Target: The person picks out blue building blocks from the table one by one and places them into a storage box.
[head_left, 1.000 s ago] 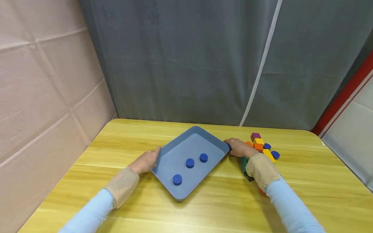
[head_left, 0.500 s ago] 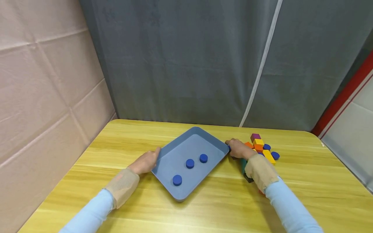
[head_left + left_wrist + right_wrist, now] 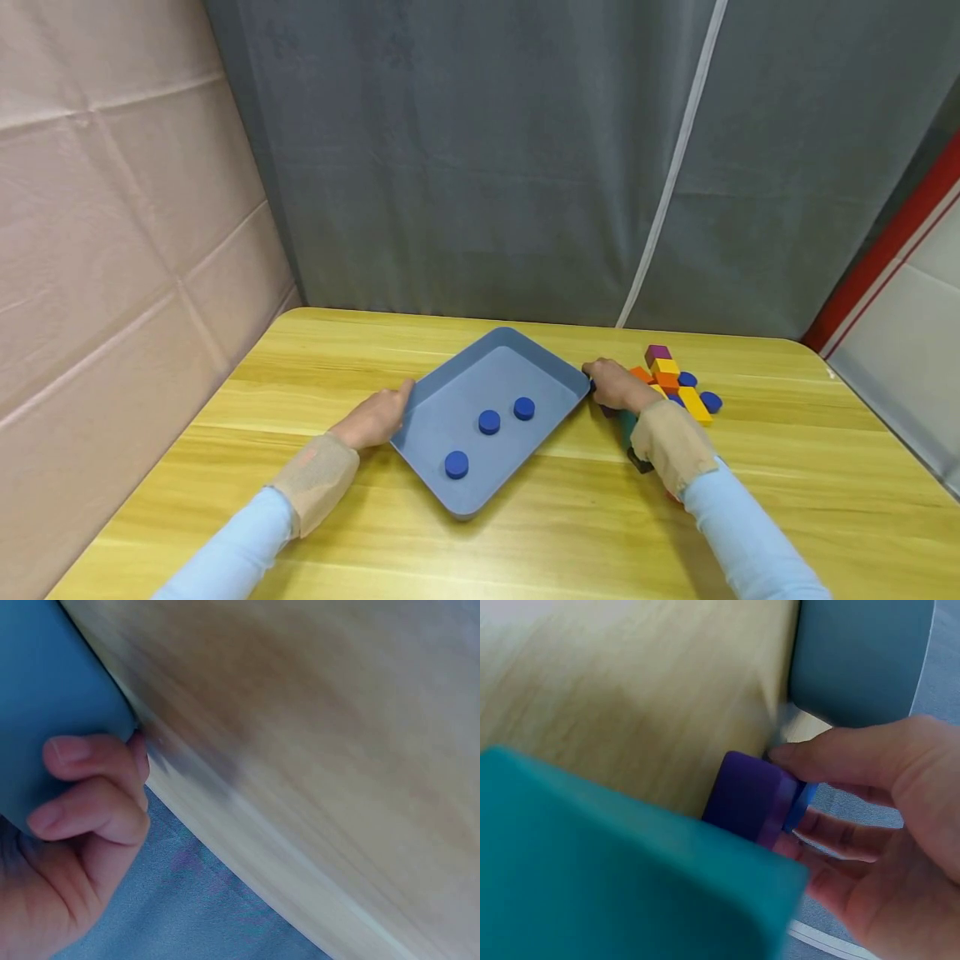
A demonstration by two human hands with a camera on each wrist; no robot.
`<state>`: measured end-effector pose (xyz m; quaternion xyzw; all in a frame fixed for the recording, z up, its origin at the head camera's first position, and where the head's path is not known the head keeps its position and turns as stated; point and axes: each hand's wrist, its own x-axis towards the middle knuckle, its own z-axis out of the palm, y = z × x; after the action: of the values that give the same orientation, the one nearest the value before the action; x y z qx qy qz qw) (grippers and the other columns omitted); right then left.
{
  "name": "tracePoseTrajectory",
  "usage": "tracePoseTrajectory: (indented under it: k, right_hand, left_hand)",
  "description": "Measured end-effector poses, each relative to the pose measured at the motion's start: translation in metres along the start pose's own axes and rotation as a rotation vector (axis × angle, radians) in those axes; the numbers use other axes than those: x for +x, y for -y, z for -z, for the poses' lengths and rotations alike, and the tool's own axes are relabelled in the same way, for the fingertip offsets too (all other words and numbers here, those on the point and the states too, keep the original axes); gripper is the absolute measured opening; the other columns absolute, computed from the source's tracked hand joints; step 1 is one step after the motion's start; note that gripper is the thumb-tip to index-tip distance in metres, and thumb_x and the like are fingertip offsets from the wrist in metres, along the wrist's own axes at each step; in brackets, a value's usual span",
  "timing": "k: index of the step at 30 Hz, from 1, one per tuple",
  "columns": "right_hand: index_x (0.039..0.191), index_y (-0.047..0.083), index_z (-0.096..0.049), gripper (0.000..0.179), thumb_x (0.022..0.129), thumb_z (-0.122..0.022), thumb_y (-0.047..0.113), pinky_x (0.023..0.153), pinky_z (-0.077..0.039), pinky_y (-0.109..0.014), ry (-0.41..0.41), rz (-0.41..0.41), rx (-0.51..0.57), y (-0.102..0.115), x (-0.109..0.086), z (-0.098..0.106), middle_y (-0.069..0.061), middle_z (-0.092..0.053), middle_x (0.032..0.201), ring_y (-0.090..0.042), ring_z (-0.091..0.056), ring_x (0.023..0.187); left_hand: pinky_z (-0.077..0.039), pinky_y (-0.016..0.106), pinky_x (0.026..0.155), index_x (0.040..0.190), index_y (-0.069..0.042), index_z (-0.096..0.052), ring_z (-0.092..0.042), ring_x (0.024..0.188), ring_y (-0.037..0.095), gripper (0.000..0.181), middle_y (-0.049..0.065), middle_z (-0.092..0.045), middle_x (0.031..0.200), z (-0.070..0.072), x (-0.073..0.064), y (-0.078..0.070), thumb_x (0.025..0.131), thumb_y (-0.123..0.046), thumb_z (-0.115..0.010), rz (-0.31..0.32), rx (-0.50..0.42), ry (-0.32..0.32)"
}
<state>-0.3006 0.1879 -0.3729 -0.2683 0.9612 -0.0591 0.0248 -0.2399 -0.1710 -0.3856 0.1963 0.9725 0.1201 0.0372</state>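
A grey-blue tray (image 3: 501,372) lies slanted on the table with three blue discs (image 3: 489,422) in it. My left hand (image 3: 377,417) grips the tray's left edge, its fingers curled at the rim in the left wrist view. Beyond the tray's right corner, my right hand (image 3: 617,385) pinches another blue disc (image 3: 802,804) between thumb and fingers. A purple block (image 3: 742,796) is right beside that disc, and a teal block (image 3: 630,877) fills the foreground of the right wrist view. Part of the pinched disc is hidden by the purple block and the fingers.
Right of my right hand is a cluster of blocks: a yellow block (image 3: 695,406), an orange block (image 3: 666,382), a magenta block (image 3: 657,353) and more blue discs (image 3: 710,402). A dark green block (image 3: 628,427) lies partly under my right wrist. A grey curtain (image 3: 480,167) hangs behind the table.
My right hand has shifted slightly right, away from the tray's corner, with the blue disc at its fingertips. My left hand and the tray stay in place.
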Motion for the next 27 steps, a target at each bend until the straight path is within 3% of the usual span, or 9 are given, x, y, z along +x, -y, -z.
tracePoseTrajectory:
  k: [12, 19, 27]
  right_hand:
    - [0.096, -0.009, -0.056, 0.024, 0.074, -0.062, 0.000, 0.072, -0.046, -0.045, -0.022, -0.102, 0.048, 0.001, -0.005, 0.003, -0.023, -0.046, 0.088, -0.033, -0.053, 0.078]
    - [0.094, -0.010, -0.057, 0.026, 0.072, -0.066, 0.002, 0.070, -0.048, -0.043, -0.140, -0.132, 0.023, -0.001, -0.008, 0.004, -0.025, -0.045, 0.085, -0.033, -0.051, 0.073]
    - [0.096, -0.006, -0.061, 0.026, 0.070, -0.066, -0.002, 0.070, -0.042, -0.041, -0.236, -0.209, 0.059, 0.006, -0.008, 0.012, -0.023, -0.043, 0.087, -0.036, -0.039, 0.083]
  left_hand:
    - [-0.043, 0.032, 0.055, 0.111, 0.003, -0.039, -0.050, 0.062, 0.020, 0.036, 0.009, -0.050, 0.066, 0.001, 0.000, 0.000, 0.078, 0.006, -0.053, 0.004, 0.005, 0.012]
    - [-0.043, 0.031, 0.055, 0.112, 0.003, -0.039, -0.050, 0.062, 0.020, 0.036, 0.009, -0.049, 0.066, 0.000, 0.000, 0.000, 0.079, 0.006, -0.053, 0.003, 0.007, 0.012]
    - [-0.043, 0.031, 0.054, 0.112, 0.003, -0.038, -0.050, 0.061, 0.019, 0.037, 0.008, -0.049, 0.064, 0.002, -0.001, -0.001, 0.078, 0.006, -0.054, -0.010, 0.009, 0.007]
